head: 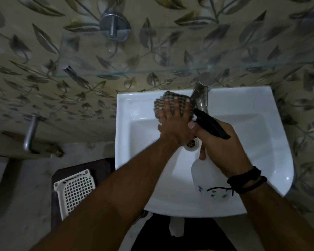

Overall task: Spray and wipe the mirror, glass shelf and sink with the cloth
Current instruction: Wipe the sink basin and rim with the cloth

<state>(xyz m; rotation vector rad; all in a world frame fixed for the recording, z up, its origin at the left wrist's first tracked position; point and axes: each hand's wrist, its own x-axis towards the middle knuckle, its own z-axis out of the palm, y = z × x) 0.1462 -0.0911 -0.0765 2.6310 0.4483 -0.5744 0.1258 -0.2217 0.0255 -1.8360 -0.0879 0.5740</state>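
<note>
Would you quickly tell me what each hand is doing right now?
Left hand: open, fingers spread, pressing the checked cloth on the sink ledge.
Right hand: gripping the spray bottle.

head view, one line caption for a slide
Left hand presses checked cloth on sink rim; right hand grips spray bottle.

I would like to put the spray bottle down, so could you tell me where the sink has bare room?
Bare: the sink basin right of the drain, and the left rim. Crowded: the back rim by the tap, where the left hand presses the cloth.
</note>
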